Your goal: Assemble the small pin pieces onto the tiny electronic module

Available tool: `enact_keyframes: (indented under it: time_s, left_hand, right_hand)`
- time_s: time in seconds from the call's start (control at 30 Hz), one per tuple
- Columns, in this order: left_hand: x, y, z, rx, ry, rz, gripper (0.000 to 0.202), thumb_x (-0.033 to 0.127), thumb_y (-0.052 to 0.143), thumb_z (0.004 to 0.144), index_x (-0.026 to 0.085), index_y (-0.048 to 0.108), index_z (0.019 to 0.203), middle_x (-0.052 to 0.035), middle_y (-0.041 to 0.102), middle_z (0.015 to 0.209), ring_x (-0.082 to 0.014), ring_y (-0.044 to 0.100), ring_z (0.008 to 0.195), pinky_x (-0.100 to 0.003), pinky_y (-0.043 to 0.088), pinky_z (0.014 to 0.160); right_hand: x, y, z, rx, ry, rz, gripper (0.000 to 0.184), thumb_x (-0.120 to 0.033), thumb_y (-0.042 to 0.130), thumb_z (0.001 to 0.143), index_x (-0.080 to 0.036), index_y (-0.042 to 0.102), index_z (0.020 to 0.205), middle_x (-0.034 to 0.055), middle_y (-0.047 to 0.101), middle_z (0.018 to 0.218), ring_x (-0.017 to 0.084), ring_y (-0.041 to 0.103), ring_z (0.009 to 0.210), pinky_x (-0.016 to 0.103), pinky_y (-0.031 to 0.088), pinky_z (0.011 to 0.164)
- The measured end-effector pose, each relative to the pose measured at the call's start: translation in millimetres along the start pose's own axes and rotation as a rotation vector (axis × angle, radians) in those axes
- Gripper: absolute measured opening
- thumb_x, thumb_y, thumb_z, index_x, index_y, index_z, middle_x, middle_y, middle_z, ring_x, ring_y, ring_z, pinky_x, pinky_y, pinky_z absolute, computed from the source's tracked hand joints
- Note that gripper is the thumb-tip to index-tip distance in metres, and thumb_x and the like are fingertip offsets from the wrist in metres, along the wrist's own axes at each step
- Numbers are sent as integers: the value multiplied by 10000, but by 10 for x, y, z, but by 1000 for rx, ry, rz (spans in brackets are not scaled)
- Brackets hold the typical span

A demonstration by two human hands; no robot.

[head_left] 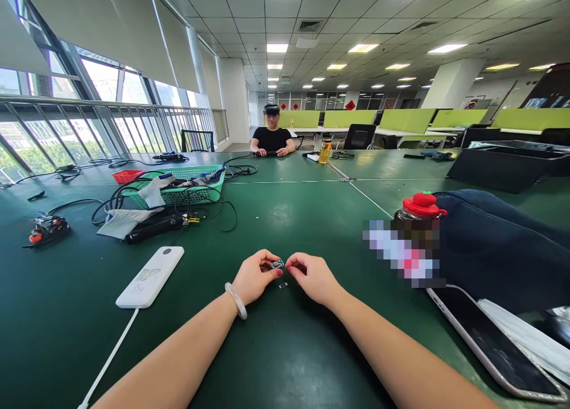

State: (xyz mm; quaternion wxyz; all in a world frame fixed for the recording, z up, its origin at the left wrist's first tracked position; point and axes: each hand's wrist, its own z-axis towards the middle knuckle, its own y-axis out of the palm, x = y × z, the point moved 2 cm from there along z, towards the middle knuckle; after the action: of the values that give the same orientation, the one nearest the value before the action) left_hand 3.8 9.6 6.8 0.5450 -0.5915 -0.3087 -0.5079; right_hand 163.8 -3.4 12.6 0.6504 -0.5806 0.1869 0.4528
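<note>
Between the thumb and fingers of my left hand (255, 277) is a small dark circuit board (277, 265), held just above the table. My right hand (314, 276) is close beside it, thumb and forefinger pinched together at the board's right edge. Whether something tiny sits in that pinch is too small to tell. Below the board, a small flat piece with a pale outline (284, 285) lies on the green table (285, 343). A pale bangle (236, 301) circles my left wrist.
A white power bank (151, 276) with a cable lies left. Behind it stand a green basket (209, 192) of cables and a black cylinder (154, 225). At right are a phone (494, 338), a red-lidded jar (421, 206) and a dark bag (494, 249). A person (272, 137) sits opposite.
</note>
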Motion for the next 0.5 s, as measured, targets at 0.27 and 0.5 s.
enact_keyframes:
  time_s: [0.27,0.5]
  left_hand:
    - [21,75,-26,-92,-30,-241,299,301,690,639,133,543,838,-33,627,761,-126,578,705,-267,454,686]
    - [35,88,-27,-133,-58,-352,339,333,722,602,134,530,798,-28,623,754,-126,586,713,-277,454,713]
  right_hand:
    - [-7,53,28,76,105,323,132,-309,563,700,-178,580,706,-35,509,612,81,400,521,211,351,513]
    - [-1,72,24,48,185,550,225,-388,599,678,-173,550,718,-56,436,517,67,352,462,196,279,449]
